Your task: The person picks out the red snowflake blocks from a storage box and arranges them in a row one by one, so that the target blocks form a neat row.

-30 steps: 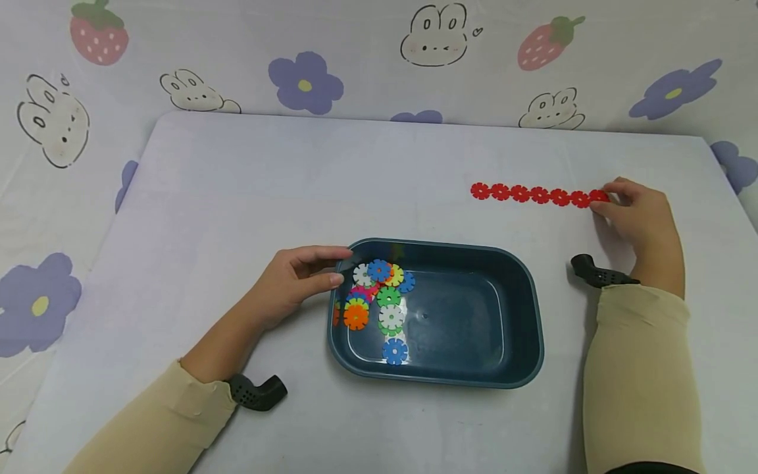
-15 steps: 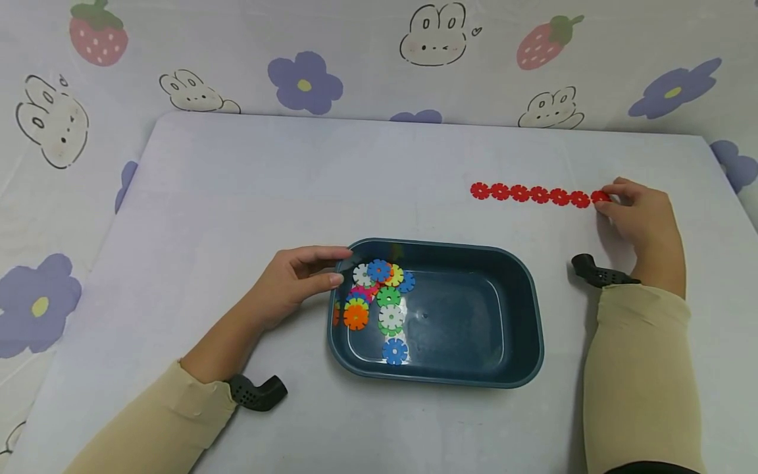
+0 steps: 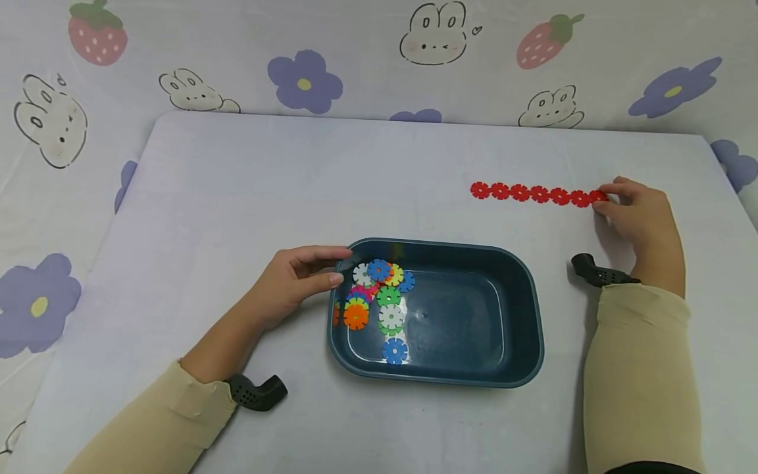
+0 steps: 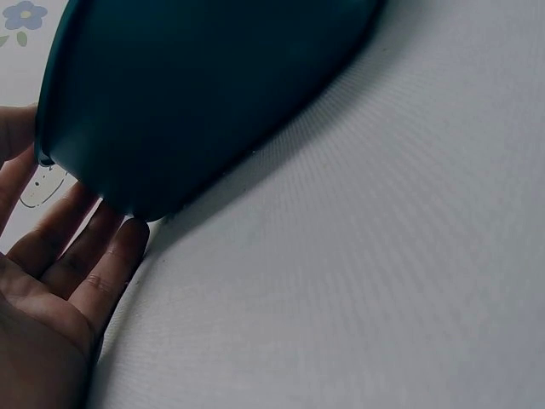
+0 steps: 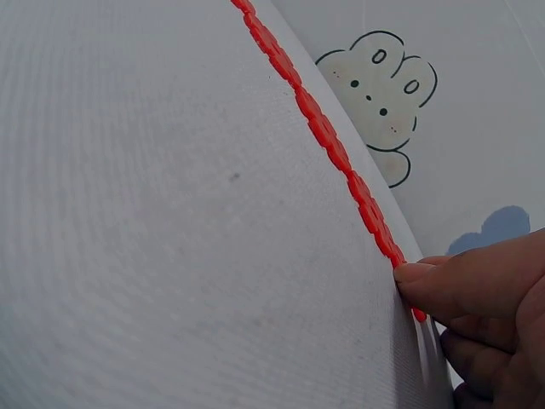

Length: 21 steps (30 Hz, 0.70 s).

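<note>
A chain of seven red discs (image 3: 539,194) is laid in a nearly straight row on the white table (image 3: 296,171), in the upper right of the head view. Its rightmost red disc (image 3: 598,196) is pinched between the thumb and fingers of the right hand (image 3: 642,214); in the right wrist view, the end of the chain is seen to jut past the thumb at the lower right.

At the lower centre of the head view, a dark blue tray (image 3: 456,309) is touched at its upper left corner by the left hand (image 3: 290,280), whose fingers are relaxed and extended against the rim and outer wall. Loose multicoloured discs (image 3: 389,296) are gathered in the tray's left part, some overlapping. Across the top of the frame, a pale cloth (image 3: 367,39) is printed with rabbits, strawberries and purple flowers.
</note>
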{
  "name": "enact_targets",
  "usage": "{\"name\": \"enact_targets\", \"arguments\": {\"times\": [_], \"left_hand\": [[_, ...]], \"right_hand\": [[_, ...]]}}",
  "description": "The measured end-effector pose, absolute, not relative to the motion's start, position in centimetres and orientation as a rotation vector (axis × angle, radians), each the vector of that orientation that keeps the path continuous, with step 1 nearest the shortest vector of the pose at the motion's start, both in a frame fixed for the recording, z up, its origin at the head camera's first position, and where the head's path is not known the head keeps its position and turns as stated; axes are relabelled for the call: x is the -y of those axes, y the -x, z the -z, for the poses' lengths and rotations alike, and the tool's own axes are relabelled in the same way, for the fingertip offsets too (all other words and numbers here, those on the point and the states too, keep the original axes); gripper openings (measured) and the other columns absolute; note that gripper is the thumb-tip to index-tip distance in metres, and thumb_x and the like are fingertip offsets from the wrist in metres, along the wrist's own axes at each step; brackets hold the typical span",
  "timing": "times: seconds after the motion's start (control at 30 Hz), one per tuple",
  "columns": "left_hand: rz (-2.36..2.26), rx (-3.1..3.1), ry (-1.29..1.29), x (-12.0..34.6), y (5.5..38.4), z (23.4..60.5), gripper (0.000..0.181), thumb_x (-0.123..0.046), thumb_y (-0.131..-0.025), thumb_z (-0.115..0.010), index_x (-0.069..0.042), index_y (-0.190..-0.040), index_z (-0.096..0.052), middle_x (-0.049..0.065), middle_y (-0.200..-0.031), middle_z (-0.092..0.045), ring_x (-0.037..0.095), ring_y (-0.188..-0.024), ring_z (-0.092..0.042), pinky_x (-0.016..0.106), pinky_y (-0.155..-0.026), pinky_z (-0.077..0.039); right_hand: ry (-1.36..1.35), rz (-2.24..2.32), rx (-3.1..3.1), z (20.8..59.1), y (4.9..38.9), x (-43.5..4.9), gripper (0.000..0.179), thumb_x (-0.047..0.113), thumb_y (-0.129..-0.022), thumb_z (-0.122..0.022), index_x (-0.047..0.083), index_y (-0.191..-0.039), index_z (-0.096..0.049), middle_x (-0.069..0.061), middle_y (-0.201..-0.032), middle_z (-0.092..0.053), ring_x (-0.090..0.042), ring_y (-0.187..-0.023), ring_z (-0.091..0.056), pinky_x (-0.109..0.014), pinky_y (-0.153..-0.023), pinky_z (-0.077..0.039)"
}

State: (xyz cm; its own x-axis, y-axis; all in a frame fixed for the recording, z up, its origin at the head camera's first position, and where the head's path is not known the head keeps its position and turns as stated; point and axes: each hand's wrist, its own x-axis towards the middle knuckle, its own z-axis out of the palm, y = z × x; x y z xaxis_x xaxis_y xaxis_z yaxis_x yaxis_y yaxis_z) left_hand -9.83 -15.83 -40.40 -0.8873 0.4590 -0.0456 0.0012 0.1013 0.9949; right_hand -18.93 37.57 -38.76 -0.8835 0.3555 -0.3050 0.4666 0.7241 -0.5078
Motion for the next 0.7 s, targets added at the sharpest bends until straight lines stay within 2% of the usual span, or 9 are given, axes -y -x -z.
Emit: {"name": "enact_targets", "arguments": {"times": [0.3, 0.5, 0.7], "left_hand": [[-1.835, -2.047, -0.437, 15.9, 9.8, 40.3, 0.037, -0.013, -0.091, -0.069, -0.003, -0.127, -0.065, 0.009, -0.133, -0.063, 0.022, -0.116, -0.061, 0.025, -0.095, -0.052], [-1.825, -2.053, -0.429, 15.9, 9.9, 40.4, 0.037, -0.015, -0.091, -0.069, -0.005, -0.127, -0.065, 0.007, -0.133, -0.063, 0.023, -0.116, -0.060, 0.025, -0.094, -0.052], [-1.838, -2.043, -0.434, 15.9, 9.9, 40.5, 0.038, -0.015, -0.091, -0.069, -0.004, -0.127, -0.064, 0.009, -0.133, -0.062, 0.024, -0.116, -0.061, 0.025, -0.094, -0.052]], "right_hand": [[-0.666, 0.875, -2.740, 38.5, 18.9, -37.4, 0.061, 0.046, -0.099, -0.048, 0.016, -0.151, -0.039, -0.007, -0.165, -0.015, -0.037, -0.152, -0.007, -0.061, -0.111, -0.031], [-0.695, 0.945, -2.754, 36.7, 19.0, -36.5, 0.062, 0.053, -0.097, -0.045, 0.027, -0.153, -0.035, -0.008, -0.165, -0.015, -0.036, -0.152, -0.007, -0.063, -0.111, -0.029], [-0.648, 1.036, -2.876, 32.7, 18.6, -32.9, 0.054, 0.050, -0.096, -0.050, 0.039, -0.149, -0.040, 0.001, -0.158, -0.035, -0.026, -0.148, -0.028, -0.052, -0.114, -0.033]]}}
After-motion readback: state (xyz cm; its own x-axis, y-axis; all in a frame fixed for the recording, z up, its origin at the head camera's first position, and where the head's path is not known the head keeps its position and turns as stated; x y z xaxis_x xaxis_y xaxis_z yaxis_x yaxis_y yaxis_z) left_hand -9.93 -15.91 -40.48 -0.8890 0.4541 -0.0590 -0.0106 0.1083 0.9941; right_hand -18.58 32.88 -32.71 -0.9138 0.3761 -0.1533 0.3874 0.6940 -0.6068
